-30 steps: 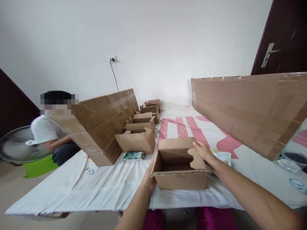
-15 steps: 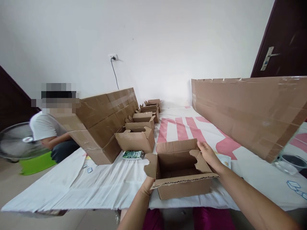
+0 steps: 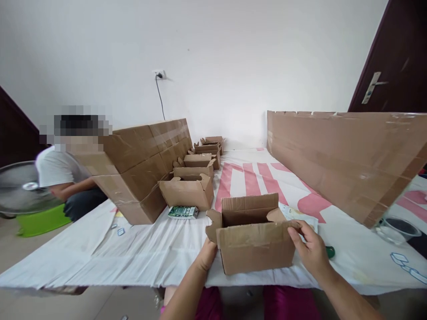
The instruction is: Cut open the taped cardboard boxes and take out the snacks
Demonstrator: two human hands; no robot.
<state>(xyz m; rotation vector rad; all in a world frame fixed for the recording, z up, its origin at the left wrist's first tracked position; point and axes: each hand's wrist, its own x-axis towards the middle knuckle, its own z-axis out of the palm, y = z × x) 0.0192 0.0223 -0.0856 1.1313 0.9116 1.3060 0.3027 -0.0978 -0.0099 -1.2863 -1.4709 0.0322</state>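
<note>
Right hand [image 3: 308, 249], pinch-grip on the front flap [image 3: 255, 233] — brown cardboard box [image 3: 258, 259], open-topped, left flap [image 3: 214, 226] notched.

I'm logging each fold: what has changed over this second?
The right hand has moved from the far right corner of the box to the near flap, gripping its right end. That flap, splayed outward before, now stands raised. The left hand stays at the box's left side; the green carton hasn't moved.

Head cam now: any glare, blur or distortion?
Head view: soft light on the wall, faint glare on the tall cardboard panel; head view: fan looks smeared, held box fairly crisp; head view: wide-angle stretch, door leaning; head view: pixelation over the seated person's head.
</note>
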